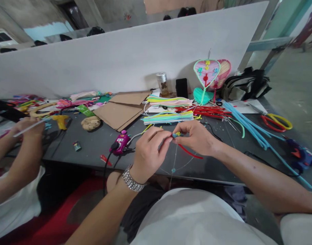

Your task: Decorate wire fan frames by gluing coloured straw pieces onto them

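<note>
My left hand (149, 153), with a metal watch on its wrist, has its thumb and forefinger pinched at the left end of a small blue and yellow pipe-cleaner piece (177, 134). From the other side my right hand (196, 137) grips the same piece between thumb and fingertips. Both hands are just above the dark table (156, 166), and fingers cover part of the piece. Below the right fingers, a red pipe cleaner (191, 152) reaches toward the lower right. Nearer the table edge lies a tiny blue bit (173, 170).
Bundled pastel pipe cleaners (168, 117), red ones (209, 111) and long blue ones (250, 127) lie behind and right. Scissors (275, 122) and a blue glue gun (304, 153) sit far right. A magenta power adapter (120, 143) is left. A co-worker's hands (31, 129) work farther left.
</note>
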`<state>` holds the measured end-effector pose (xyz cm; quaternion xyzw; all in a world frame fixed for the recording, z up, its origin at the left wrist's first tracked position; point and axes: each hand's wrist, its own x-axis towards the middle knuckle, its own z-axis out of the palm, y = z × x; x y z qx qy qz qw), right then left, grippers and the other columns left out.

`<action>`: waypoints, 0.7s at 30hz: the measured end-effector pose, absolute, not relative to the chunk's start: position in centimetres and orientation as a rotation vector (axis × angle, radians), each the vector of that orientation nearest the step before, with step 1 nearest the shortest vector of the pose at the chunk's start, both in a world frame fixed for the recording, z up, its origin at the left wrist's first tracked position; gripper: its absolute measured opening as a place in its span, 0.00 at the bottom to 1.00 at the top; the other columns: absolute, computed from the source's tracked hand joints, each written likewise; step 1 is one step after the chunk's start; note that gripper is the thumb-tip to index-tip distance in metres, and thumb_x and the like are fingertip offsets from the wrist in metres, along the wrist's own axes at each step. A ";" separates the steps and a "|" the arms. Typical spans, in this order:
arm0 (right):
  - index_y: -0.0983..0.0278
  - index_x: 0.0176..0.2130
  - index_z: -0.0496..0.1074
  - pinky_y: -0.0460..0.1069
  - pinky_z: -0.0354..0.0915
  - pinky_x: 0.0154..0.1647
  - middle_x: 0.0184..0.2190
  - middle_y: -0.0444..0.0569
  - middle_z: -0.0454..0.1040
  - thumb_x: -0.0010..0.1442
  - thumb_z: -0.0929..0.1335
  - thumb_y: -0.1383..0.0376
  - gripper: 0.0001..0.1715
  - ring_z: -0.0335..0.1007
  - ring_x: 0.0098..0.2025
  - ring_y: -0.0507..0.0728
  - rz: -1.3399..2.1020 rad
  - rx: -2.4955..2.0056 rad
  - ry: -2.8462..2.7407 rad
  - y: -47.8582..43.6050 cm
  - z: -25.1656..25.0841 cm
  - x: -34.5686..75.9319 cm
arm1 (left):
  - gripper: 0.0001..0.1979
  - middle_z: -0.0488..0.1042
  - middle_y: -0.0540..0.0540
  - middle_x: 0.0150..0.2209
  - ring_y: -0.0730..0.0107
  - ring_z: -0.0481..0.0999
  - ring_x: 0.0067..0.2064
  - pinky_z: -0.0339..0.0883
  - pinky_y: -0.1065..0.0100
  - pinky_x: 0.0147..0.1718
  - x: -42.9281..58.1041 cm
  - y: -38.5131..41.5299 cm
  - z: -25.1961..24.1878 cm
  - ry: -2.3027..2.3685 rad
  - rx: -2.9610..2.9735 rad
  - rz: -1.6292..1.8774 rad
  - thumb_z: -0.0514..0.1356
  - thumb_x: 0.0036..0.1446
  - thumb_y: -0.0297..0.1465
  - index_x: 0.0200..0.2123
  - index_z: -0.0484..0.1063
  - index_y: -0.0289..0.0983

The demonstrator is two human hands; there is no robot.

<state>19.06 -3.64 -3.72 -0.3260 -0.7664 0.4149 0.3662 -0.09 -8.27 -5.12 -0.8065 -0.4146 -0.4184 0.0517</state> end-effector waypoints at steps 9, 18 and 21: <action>0.65 0.30 0.72 0.46 0.57 0.30 0.24 0.40 0.70 0.52 0.73 0.67 0.06 0.60 0.27 0.50 1.076 -0.846 -1.959 -3.5 -4.1 18.8 | 0.05 0.74 0.48 0.29 0.70 0.71 0.29 0.63 0.70 0.29 -0.1 -8.0 -3.9 -1.639 -2.622 -1.488 0.61 0.60 0.29 0.31 0.75 0.37; 0.60 0.49 0.66 0.50 0.63 0.41 0.33 0.42 0.74 0.57 0.70 0.70 0.20 0.70 0.35 0.54 0.757 -0.916 -2.049 -4.8 -6.5 19.4 | 0.11 0.68 0.52 0.24 0.75 0.62 0.24 0.55 0.72 0.24 -0.7 -7.1 -4.3 -2.303 -2.604 -1.944 0.65 0.54 0.39 0.29 0.73 0.36; 0.60 0.48 0.66 0.49 0.62 0.41 0.31 0.41 0.73 0.58 0.68 0.71 0.17 0.69 0.34 0.53 0.749 -0.905 -2.042 -4.4 -6.9 19.5 | 0.11 0.68 0.52 0.24 0.75 0.62 0.25 0.55 0.72 0.24 -0.7 -7.0 -4.5 -2.307 -2.575 -1.990 0.66 0.53 0.38 0.29 0.73 0.36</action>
